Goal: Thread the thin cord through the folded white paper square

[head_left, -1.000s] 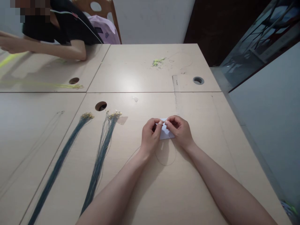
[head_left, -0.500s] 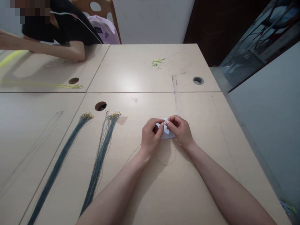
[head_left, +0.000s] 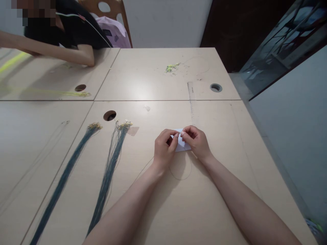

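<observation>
My left hand (head_left: 166, 144) and my right hand (head_left: 196, 140) meet fingertip to fingertip over a small white card (head_left: 182, 145) on the table. Both hands pinch, thumb against forefinger. A thin dark cord (head_left: 191, 170) loops on the table below the card and runs up toward the fingers; another stretch passes out beside my left wrist. The bit between the fingertips is too small to make out, though it seems to belong to this cord. Left of my arms lie two bundles of blue-green cords, one nearer (head_left: 109, 170) and one farther (head_left: 66, 170), with gold-coloured clasps at their top ends.
A clear ruler (head_left: 190, 93) lies beyond my hands. Yellow-green scraps (head_left: 171, 68) sit farther back. Cable holes (head_left: 109, 115) pierce the tabletop. At the far left, a person's forearm (head_left: 63, 54) rests near yellow cords (head_left: 76, 94). A pale scrap (head_left: 133, 131) lies beside the nearer bundle.
My left forefinger has shifted very slightly; both hands otherwise keep their place over the card. The other person's arm at the far left has moved a little.
</observation>
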The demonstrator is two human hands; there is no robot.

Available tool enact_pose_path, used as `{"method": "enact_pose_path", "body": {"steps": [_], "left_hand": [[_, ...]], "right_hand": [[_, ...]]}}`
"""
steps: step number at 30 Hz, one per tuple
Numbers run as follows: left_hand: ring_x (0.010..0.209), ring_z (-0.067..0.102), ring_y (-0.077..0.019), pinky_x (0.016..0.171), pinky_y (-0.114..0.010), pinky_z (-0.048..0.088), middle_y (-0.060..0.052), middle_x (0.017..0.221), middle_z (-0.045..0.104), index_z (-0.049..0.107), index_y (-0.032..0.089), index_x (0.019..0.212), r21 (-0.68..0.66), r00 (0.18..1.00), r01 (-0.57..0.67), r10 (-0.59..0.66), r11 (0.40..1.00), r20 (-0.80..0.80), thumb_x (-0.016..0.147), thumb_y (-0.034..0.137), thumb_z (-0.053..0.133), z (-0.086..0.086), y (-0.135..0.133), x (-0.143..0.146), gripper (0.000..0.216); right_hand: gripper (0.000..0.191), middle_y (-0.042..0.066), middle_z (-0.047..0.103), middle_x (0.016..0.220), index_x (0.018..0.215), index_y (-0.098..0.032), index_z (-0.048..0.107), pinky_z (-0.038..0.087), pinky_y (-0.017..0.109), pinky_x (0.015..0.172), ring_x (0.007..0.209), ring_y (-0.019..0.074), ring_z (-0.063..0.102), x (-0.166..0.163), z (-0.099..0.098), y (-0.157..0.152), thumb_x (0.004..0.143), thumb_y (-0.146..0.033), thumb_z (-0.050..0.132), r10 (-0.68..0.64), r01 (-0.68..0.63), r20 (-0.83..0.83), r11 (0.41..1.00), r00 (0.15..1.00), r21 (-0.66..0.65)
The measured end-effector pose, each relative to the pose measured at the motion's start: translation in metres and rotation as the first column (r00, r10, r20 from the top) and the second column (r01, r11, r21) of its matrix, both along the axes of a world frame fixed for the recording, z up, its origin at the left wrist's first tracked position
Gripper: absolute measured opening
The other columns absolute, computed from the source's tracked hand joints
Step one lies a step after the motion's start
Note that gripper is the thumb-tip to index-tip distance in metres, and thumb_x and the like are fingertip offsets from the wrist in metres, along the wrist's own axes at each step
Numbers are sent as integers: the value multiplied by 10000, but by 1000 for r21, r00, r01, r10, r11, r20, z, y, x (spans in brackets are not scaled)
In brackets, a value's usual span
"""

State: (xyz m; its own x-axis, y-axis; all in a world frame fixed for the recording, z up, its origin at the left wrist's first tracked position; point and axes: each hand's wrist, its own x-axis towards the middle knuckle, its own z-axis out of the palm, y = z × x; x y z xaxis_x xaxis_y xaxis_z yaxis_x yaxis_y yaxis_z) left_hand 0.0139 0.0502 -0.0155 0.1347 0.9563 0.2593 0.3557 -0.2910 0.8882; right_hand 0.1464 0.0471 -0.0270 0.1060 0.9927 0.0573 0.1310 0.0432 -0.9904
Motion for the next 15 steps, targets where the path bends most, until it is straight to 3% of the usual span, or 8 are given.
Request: {"method": "enact_pose_path", "body": {"steps": [15], "left_hand": [[646,511,-115,605,-246,398,-21,735,600,612,176,773,-182,998,-38,47,983,50,812,305,501,0,0,-1,175]], "right_hand": [[125,1,554,656,722,-180,567,401,239,553,591,116,499,-2,1,0,756,-300,556,16,-19,59,999,998,37]]}}
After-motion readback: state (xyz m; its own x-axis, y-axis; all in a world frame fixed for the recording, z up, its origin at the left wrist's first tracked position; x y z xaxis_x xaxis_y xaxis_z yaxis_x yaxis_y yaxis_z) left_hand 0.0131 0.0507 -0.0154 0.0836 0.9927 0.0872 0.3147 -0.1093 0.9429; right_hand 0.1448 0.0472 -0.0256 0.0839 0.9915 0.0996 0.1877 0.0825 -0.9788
